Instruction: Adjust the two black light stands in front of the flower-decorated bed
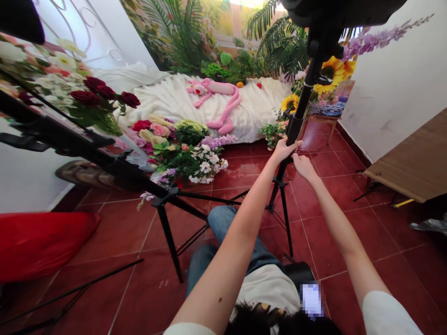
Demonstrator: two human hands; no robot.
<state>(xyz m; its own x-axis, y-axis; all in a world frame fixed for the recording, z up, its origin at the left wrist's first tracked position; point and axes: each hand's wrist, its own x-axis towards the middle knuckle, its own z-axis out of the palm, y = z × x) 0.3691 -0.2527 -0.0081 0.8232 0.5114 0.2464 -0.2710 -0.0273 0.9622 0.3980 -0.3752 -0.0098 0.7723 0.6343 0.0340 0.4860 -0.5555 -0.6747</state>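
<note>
A black light stand (301, 109) rises in front of me, its legs spread on the floor and a dark fixture (342, 11) at its top. My left hand (285, 150) is wrapped round the pole with the thumb side towards the right. Just below and to the right, my right hand (303, 166) has its fingers closed at the stand's collar. Parts of the fingers of both hands are hidden behind the wrists and the pole.
A second black stand (125, 174) slants across the left. Artificial flowers (188, 149) lie before a cream cloth (256, 109) holding a pink plush toy (223, 88). A red bag (42, 242) is at left, a brown board (412, 153) at right.
</note>
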